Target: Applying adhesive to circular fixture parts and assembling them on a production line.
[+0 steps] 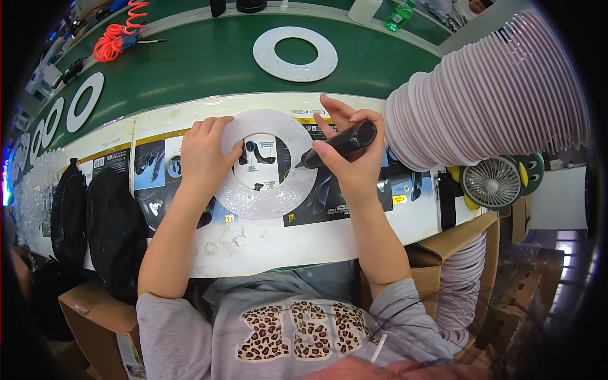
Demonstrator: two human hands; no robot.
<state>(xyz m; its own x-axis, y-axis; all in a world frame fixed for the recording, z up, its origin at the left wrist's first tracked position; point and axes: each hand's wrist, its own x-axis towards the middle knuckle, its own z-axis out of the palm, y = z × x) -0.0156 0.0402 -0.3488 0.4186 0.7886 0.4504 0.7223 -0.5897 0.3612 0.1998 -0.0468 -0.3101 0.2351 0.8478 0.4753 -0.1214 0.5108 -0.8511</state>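
Note:
A flat white ring (266,203) with a glittery, speckled surface lies in front of me on printed dark sheets (329,204). My left hand (208,149) grips its left side, fingers over the outer edge and thumb by the hole. In my right hand (356,161) is a thick black pen-shaped tool (347,140), tilted so that its pointed tip meets the ring's right side near the inner edge. Whether the tip touches or hovers just above, I cannot tell. Some right fingers stand raised away from the tool.
Beyond lies another white ring (265,56) on the green bench (209,63); several more line the left. A tall stack of rings (475,95) leans at the right, beside a small fan (491,182). Cardboard boxes (101,310) flank me. An orange coiled hose (109,45) lies back left.

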